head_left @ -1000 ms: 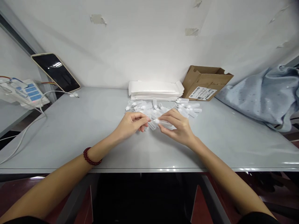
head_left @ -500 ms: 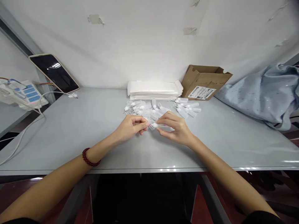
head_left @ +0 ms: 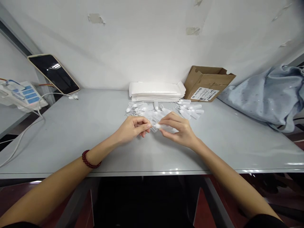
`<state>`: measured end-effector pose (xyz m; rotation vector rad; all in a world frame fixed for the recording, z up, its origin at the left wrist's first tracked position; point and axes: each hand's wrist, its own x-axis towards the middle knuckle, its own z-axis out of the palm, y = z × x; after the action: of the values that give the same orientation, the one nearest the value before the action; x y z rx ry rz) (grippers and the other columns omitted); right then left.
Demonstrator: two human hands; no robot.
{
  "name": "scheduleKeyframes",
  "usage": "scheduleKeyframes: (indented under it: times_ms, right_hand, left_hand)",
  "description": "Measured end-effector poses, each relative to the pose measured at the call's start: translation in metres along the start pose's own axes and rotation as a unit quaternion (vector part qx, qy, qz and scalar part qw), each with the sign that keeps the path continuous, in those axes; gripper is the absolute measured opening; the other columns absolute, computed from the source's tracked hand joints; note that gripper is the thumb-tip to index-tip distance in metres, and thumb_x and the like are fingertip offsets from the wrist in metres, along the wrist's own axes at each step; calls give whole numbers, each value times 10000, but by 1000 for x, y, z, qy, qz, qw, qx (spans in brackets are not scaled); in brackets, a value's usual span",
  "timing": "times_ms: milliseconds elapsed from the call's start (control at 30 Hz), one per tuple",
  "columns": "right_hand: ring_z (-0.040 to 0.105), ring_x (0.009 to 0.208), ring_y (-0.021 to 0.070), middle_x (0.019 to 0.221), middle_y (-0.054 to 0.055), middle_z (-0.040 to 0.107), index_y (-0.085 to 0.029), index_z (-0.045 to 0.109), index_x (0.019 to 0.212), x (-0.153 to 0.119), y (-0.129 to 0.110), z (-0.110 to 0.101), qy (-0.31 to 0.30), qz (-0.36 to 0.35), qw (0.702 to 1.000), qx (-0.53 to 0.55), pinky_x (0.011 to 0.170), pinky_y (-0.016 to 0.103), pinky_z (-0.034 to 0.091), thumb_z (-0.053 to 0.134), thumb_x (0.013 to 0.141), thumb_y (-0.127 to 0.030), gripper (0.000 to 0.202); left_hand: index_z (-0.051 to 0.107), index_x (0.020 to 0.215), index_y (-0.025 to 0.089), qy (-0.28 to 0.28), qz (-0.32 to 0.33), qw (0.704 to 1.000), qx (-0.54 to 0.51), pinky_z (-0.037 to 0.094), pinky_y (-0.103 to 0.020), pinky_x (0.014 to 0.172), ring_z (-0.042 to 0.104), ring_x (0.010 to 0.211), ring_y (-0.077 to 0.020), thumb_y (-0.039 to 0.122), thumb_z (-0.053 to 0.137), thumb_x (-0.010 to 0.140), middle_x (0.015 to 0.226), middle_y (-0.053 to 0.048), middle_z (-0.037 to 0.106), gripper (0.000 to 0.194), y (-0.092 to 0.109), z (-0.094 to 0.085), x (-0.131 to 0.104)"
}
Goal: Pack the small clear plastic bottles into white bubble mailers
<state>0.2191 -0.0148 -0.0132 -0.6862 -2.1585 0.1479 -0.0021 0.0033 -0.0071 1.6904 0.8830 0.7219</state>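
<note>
small plastic bottle (head_left: 166,127) — light, stiff, likely slippery | right hand (head_left: 179,131) pinches its body | left hand (head_left: 133,128) pinches the white cap (head_left: 156,126) | grip near the neck

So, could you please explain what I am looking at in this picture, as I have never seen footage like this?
There is no machine here: a camera on a person's head looks forward and down at their own two bare hands over a grey table. The left hand, with a red bead bracelet on its wrist, and the right hand meet on one small clear plastic vial, the left fingers pinching at its white cap end. Behind them lies a pile of vials, then a stack of white bags and a cardboard box. A phone leans on the wall at left; blue cloth lies at right.
</note>
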Motion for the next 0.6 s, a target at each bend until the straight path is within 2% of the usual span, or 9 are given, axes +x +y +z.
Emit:
scheduleKeyframes:
  times_ms: [233, 367, 467, 533, 600]
  right_hand:
    - [597, 773, 196, 831, 77, 672, -191, 659, 973, 4, -1, 0, 25, -7, 999, -43, 692, 362, 518, 615, 861, -193, 121]
    - [606, 779, 196, 856, 80, 694, -185, 673, 948, 3, 2, 0, 30, 18, 997, -67, 704, 357, 511, 618, 853, -214, 114]
    - [607, 746, 191, 836, 72, 700, -175, 686, 886, 0, 7, 1, 37, 145, 986, -73, 663, 332, 496, 615, 833, -244, 113]
    - [587, 671, 169, 808, 57, 698, -172, 688, 847, 0, 12, 1, 65, 266, 960, -61, 612, 308, 475, 606, 826, -276, 135]
    - [541, 584, 137, 800, 42, 694, -170, 687, 832, 0, 17, 0, 99, 359, 927, -39, 583, 299, 457, 592, 832, -326, 183]
  left_hand:
    - [659, 760, 137, 21, 15, 999, -26, 448, -232, 550, 564, 538, -88, 316, 567, 885, 695, -18, 651, 238, 3, 1, 1]
    - [674, 764, 131, 57, -8, 997, -48, 446, -231, 535, 561, 526, -87, 279, 545, 886, 692, -21, 649, 232, 3, 2, 2]
    - [676, 747, 127, 89, -24, 994, -57, 443, -224, 526, 554, 520, -83, 243, 553, 867, 678, -15, 638, 207, 2, 1, 2]
    - [678, 731, 124, 86, -27, 994, -54, 447, -225, 535, 553, 524, -82, 245, 565, 861, 677, -16, 640, 210, 3, 1, 2]
    - [683, 728, 122, 71, -27, 996, -44, 448, -228, 539, 554, 524, -83, 259, 573, 862, 689, -22, 650, 221, 4, 2, 2]
